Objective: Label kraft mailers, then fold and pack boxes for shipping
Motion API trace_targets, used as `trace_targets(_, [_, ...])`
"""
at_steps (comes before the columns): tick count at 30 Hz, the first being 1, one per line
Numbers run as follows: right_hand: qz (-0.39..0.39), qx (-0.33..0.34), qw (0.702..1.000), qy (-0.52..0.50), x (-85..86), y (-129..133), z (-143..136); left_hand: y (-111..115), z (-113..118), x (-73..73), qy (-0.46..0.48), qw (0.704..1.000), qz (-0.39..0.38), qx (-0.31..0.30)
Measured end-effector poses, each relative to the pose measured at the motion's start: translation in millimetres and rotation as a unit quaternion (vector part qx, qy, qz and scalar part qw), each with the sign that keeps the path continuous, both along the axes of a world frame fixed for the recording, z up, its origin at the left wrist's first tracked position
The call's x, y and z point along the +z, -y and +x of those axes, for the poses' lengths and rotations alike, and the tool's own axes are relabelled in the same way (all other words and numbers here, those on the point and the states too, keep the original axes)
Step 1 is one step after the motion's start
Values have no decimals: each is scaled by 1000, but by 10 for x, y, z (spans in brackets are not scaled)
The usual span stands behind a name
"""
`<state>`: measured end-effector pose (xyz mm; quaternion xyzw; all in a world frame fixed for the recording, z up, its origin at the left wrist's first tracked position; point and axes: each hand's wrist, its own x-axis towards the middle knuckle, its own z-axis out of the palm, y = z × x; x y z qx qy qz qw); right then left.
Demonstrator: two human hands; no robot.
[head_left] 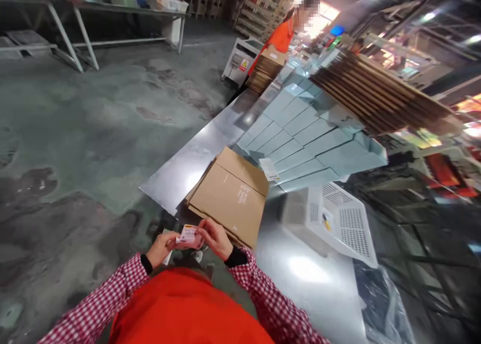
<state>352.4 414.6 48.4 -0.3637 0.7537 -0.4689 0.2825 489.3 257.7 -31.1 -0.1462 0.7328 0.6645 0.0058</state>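
My left hand (pixel 162 248) is closed in a pinch on the left edge of a small printed label (pixel 189 233), white with a pinkish lower part. At the label's right edge, the fingers of my right hand (pixel 217 238) are closed on it too. Both hands are in front of my body, just off the near edge of a flat stack of brown cardboard (pixel 229 194) with white print. Some whitish paper shows below my left hand, partly hidden by it.
The cardboard lies on a metal table (pixel 311 274). Behind it stand rows of pale blue boxes (pixel 300 133) topped by folded cardboard (pixel 379 93). A white plastic basket (pixel 349 229) sits at right, near clear plastic (pixel 387 304). A co-worker (pixel 280 38) stands at the far end.
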Motion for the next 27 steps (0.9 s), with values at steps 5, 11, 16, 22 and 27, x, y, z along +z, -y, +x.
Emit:
trace_targets(5, [-39, -155, 985, 58, 84, -53, -257, -69, -50, 409, 11, 996, 55, -75])
trace_targets(11, [-72, -247, 966, 42, 194, -53, -461, -103, -97, 762, 41, 997, 70, -17])
trace_targets(16, [-65, -57, 963, -254, 293, -152, 56, -138, -114, 869, 55, 998, -24, 6])
trace_targets(22, [-72, -94, 979, -165, 209, -134, 462, -153, -117, 1005, 18, 995, -28, -91])
trace_targets(27, [-67, -197, 978, -31, 152, -158, 550, -137, -194, 929, 17, 984, -74, -160])
